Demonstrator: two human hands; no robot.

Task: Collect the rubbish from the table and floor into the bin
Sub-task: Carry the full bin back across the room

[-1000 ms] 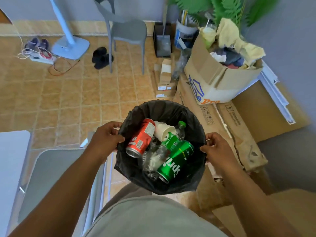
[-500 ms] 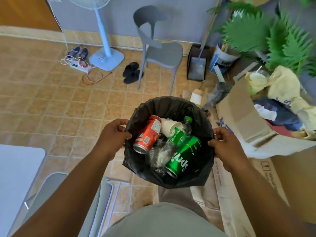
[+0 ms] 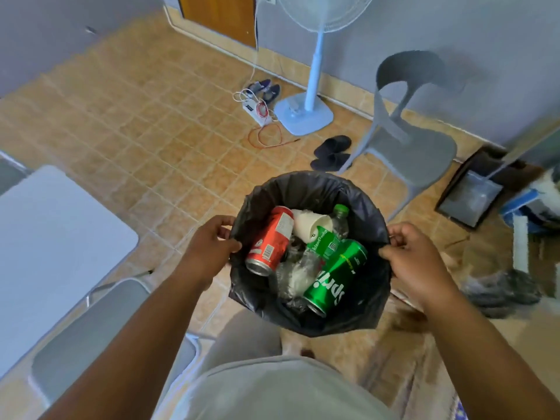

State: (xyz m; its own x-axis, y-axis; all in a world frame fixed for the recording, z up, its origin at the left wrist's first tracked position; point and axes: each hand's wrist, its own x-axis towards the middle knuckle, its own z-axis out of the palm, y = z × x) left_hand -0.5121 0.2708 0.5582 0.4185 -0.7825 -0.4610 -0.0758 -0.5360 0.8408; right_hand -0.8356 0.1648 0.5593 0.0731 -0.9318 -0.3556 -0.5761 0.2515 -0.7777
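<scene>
I hold the bin point(image 3: 306, 189), lined with a black bag, up in front of my body. My left hand point(image 3: 209, 250) grips its left rim and my right hand point(image 3: 415, 259) grips its right rim. Inside lie a red can point(image 3: 269, 241), a green Sprite can point(image 3: 336, 277), a white paper cup point(image 3: 309, 224), a clear plastic bottle with a green cap point(image 3: 339, 221) and crumpled clear plastic point(image 3: 291, 274).
A white table point(image 3: 51, 253) and a grey folding chair point(image 3: 88, 334) stand at my left. Ahead on the tiled floor are a grey chair point(image 3: 415, 156), a standing fan point(image 3: 306, 113), slippers point(image 3: 331, 153), a power strip with cables point(image 3: 257, 112) and a dustpan point(image 3: 472, 195).
My view has swung to the left with the bin still held in both hands. The cardboard boxes and plant have left the frame; the door, fan and table now show more.
</scene>
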